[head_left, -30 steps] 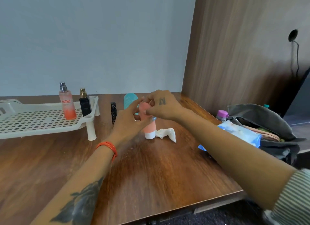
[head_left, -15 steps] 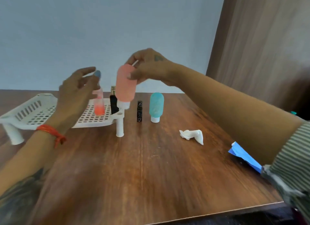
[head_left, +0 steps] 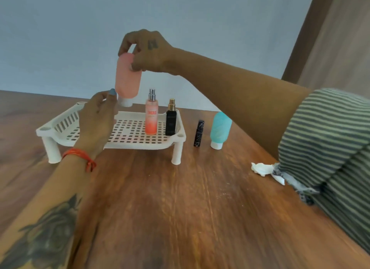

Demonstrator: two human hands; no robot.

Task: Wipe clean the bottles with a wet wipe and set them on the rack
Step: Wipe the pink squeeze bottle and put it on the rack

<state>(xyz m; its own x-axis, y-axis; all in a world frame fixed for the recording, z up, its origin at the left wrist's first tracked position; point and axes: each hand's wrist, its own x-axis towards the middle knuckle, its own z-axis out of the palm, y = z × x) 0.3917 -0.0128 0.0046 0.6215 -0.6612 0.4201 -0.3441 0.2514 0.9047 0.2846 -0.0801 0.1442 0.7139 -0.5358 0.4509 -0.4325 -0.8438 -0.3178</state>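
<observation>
Bottles (head_left: 128, 76): two racked, one held.

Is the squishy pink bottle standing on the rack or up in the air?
Up in the air. The right hand holds the soft pink bottle cap-down above the white plastic rack.

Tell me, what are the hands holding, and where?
The right hand pinches the pink bottle by its top end, cap down. The left hand holds nothing.
</observation>
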